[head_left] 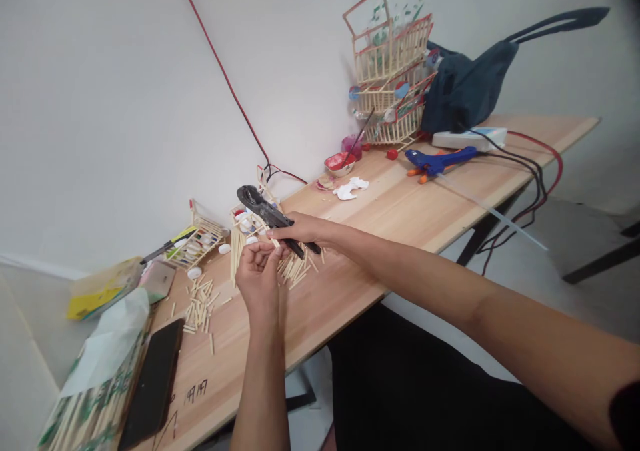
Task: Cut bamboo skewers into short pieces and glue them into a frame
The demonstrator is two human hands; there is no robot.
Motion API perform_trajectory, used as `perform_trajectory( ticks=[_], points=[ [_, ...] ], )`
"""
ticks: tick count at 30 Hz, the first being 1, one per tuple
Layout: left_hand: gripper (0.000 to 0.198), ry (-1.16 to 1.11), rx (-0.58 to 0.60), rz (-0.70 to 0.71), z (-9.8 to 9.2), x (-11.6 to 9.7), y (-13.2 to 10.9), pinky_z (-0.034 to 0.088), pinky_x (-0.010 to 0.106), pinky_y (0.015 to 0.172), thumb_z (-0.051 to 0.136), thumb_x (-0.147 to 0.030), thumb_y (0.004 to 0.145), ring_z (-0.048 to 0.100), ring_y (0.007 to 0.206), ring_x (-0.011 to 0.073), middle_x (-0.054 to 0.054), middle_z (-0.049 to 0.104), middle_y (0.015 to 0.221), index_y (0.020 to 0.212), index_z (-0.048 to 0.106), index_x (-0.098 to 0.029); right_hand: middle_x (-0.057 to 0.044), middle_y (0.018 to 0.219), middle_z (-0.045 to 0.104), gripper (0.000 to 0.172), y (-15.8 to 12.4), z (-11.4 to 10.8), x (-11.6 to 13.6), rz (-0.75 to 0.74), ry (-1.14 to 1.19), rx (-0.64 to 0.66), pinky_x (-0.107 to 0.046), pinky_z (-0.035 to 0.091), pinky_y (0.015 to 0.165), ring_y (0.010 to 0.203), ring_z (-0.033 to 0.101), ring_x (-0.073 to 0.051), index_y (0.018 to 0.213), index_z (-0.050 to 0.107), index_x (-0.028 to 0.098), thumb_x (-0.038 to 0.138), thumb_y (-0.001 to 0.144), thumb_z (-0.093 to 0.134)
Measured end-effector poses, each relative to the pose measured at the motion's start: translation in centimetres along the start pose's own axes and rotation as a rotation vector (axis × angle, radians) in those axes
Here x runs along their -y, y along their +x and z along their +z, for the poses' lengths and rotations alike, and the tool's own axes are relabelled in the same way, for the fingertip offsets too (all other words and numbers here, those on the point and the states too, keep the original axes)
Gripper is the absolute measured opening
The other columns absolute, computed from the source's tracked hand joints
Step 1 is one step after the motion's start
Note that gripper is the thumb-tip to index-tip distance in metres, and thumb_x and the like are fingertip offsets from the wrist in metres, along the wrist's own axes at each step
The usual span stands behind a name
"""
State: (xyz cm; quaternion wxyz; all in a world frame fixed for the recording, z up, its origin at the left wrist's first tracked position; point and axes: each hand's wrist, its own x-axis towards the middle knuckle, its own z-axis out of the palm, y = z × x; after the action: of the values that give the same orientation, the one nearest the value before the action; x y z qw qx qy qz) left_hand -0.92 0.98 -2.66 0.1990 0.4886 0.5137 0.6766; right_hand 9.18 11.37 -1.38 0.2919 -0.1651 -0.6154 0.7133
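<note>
My right hand [304, 228] is closed around a pair of black pliers [263, 206], whose rounded head points up and to the left. Just below it, my left hand [259, 264] has its fingers curled in a pinch. A pale wooden stick [274, 240] shows at those fingertips, close against the pliers; most of it is hidden. Under and beside the hands lies a pile of short cut sticks [299, 272]. Longer sticks [237, 254] lie to the left, near a small stick-built cart [245, 219] with white bottle caps.
More cut sticks [200, 304], a phone [153, 384] and packed sticks [95, 398] lie at left, with another stick basket [197, 241]. Farther right are a red paint bowl [340, 164], a crumpled tissue [351, 188], a blue glue gun [440, 161], stacked stick baskets [393, 71] and a dark bag [465, 84].
</note>
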Motion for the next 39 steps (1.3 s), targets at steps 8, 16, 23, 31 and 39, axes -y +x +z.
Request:
perform_trajectory(
  ticks=[8,16,23,31,39],
  points=[
    [0.025,-0.124,0.050,-0.102,-0.4,0.2,0.2,0.055,0.031,0.076,0.073,-0.031,0.072,0.070,0.071,0.0155,0.004,0.071,0.079,0.084,0.056,-0.017,0.003,0.059,0.055,0.021,0.1,-0.1,-0.1,-0.147,-0.188,-0.094,-0.018,0.042,0.052,0.056,0.052,-0.009,0.071,0.055,0.014,0.031,0.078,0.064],
    [0.039,-0.289,-0.016,-0.350,-0.7,0.8,0.8,0.055,0.025,0.063,0.081,-0.044,0.059,0.068,0.068,0.0149,0.003,0.069,0.073,0.076,0.061,-0.015,0.003,0.062,0.055,0.018,0.6,0.5,-0.6,-0.137,-0.527,-0.230,-0.019,0.038,0.057,0.062,0.050,-0.010,0.073,0.058,0.013,0.030,0.076,0.063],
    [0.036,-0.269,0.030,-0.339,-0.8,1.2,0.8,0.050,0.021,0.060,0.086,-0.037,0.052,0.058,0.054,0.0073,0.000,0.064,0.059,0.070,0.066,-0.013,0.003,0.065,0.055,0.019,0.4,0.9,-0.7,-0.158,-0.594,-0.190,-0.018,0.037,0.058,0.065,0.050,-0.010,0.073,0.059,0.013,0.032,0.078,0.061],
    [0.035,-0.266,-0.010,-0.391,-0.9,1.2,0.7,0.048,0.019,0.056,0.087,-0.036,0.050,0.058,0.056,0.0081,0.002,0.066,0.062,0.070,0.070,-0.013,0.002,0.069,0.056,0.014,0.4,1.2,-0.6,-0.193,-0.684,-0.203,-0.018,0.036,0.061,0.068,0.051,-0.011,0.075,0.058,0.014,0.028,0.078,0.058],
    [0.038,-0.368,0.009,-0.488,-0.9,1.1,0.7,0.050,0.020,0.057,0.088,-0.035,0.048,0.064,0.063,0.0115,0.004,0.071,0.069,0.074,0.072,-0.013,0.003,0.065,0.055,0.016,0.3,1.0,-0.5,-0.172,-0.635,-0.196,-0.019,0.036,0.058,0.066,0.051,-0.011,0.074,0.059,0.013,0.029,0.078,0.060]
  ],
)
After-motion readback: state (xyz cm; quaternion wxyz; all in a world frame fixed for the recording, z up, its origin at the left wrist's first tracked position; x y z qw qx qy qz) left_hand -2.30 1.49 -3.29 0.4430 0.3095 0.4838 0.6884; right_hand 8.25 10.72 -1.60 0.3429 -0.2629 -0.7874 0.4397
